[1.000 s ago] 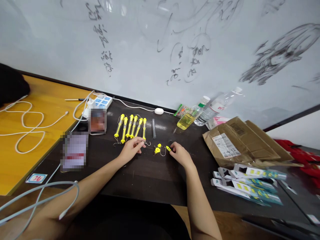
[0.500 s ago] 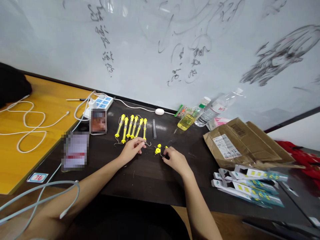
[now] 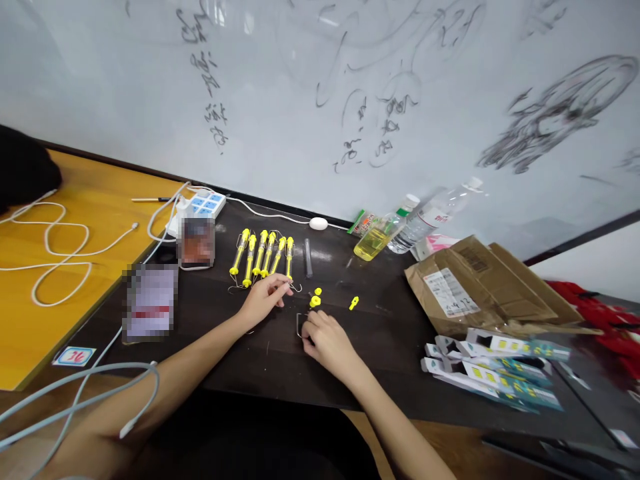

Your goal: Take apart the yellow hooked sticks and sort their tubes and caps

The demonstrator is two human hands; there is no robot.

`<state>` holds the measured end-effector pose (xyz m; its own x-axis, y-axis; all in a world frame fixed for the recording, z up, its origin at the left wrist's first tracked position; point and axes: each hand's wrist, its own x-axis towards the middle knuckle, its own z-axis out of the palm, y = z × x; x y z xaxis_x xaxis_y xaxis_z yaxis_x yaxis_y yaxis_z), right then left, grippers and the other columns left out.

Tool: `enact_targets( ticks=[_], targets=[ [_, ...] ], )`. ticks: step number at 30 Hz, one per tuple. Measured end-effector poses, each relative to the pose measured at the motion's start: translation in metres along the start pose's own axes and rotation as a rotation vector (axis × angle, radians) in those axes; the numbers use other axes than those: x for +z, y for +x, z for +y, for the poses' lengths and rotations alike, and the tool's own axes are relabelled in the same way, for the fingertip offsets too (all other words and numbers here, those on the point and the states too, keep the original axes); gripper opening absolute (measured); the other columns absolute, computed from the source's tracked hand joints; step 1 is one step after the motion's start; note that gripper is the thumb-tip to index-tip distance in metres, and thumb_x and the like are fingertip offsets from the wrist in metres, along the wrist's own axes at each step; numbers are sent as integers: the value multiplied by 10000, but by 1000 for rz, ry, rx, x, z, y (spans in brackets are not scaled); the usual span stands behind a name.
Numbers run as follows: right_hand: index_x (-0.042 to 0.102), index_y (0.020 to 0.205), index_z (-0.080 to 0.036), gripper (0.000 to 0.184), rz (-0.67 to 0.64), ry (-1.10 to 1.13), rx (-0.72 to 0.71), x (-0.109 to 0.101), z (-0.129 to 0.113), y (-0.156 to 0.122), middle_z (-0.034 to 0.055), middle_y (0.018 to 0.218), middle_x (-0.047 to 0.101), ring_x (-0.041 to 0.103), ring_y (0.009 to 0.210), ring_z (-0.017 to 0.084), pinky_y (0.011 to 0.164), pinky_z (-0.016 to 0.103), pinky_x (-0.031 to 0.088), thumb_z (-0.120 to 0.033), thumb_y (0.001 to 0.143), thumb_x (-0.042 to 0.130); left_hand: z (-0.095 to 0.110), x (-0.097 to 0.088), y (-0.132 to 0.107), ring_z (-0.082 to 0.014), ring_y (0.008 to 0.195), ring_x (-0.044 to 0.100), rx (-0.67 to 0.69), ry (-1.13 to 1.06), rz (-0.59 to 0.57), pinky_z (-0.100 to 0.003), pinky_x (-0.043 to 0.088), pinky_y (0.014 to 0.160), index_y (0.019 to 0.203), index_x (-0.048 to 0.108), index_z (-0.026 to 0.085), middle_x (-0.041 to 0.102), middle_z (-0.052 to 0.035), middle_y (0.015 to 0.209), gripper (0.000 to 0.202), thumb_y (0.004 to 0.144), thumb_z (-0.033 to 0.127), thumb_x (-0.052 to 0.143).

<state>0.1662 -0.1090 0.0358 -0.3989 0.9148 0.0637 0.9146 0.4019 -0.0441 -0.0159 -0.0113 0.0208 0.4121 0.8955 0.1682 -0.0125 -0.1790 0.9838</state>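
My right hand (image 3: pixel 325 340) is closed on a thin bent metal wire (image 3: pixel 299 324), which sticks out to the left of its fingertips. Just beyond it lie a yellow round cap (image 3: pixel 315 301) and a smaller yellow disc (image 3: pixel 318 291). Farther right is a small yellow piece with a narrow stem (image 3: pixel 354 303). My left hand (image 3: pixel 265 300) rests on the dark table with its fingers curled together; what they pinch is too small to make out. Beyond it, several yellow spring scales (image 3: pixel 260 255) with wire hooks lie side by side. A clear tube (image 3: pixel 308 258) lies to their right.
A white power strip (image 3: pixel 203 210) and two blurred objects stand at the left, with cables nearby. Along the whiteboard are a bottle of yellow liquid (image 3: pixel 373 243) and a water bottle (image 3: pixel 420 223). A cardboard package (image 3: pixel 480 287) and several flattened boxes (image 3: pixel 495 373) lie at the right.
My right hand has moved left and toward me with the bent wire. A yellow piece near its fingertips now lies farther right. My left hand has stayed put.
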Motion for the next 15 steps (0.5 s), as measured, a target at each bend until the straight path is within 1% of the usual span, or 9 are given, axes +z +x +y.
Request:
enact_targets(
  ticks=[1,2,3,5,7,9,12,15],
  targets=[
    [612,765,-207,81,57,-36,-49,2,-2,6,82,949,633,556,977,243,854,371,417,-156,795,557,-1,0,0,-81,515,547,1,-1,-2,-222,473,530,1021,580,155,670,-44,825,320,850,420,524],
    [622,780,-203,80,114,-70,-89,4,-2,12,96,1047,620,520,1070,269,951,440,371,-161,800,557,-1,0,0,-81,513,547,2,-1,-4,-222,472,530,1025,579,153,670,-44,824,326,848,422,526],
    [630,796,-198,86,164,-97,-118,5,1,19,106,1141,596,472,1153,291,1025,504,297,-158,802,554,-2,0,0,-81,511,545,3,-2,-5,-223,472,531,1024,578,151,669,-43,819,329,847,424,528],
    [637,825,-191,105,231,-127,-147,8,10,32,117,1251,549,393,1249,311,1089,580,163,-147,801,545,-3,-1,1,-80,512,546,3,0,-3,-222,474,533,1017,578,149,665,-40,808,331,846,428,529],
    [632,833,-188,106,249,-124,-141,11,22,41,118,1240,556,370,1275,313,1098,605,114,-148,799,540,-4,-2,2,-79,513,549,-2,1,2,-216,473,529,1009,579,151,662,-36,803,329,847,432,528],
    [617,826,-190,92,236,-96,-114,13,35,45,106,1167,589,383,1271,306,1099,606,110,-151,797,539,-5,-3,2,-77,510,550,-9,-1,5,-212,468,520,1010,576,153,663,-36,807,327,848,432,523],
    [589,809,-192,71,207,-51,-64,15,48,44,84,1051,617,439,1222,285,1094,583,150,-155,807,529,-4,-2,2,-78,510,548,-15,-8,1,-213,464,516,1014,573,156,667,-40,818,317,850,422,521],
    [573,816,-197,78,202,-20,-47,15,54,43,75,1037,611,458,1199,266,1086,550,196,-158,830,507,-3,-1,1,-79,514,547,-6,-5,-8,-218,468,526,1015,571,155,668,-44,828,308,850,410,523]
  ],
)
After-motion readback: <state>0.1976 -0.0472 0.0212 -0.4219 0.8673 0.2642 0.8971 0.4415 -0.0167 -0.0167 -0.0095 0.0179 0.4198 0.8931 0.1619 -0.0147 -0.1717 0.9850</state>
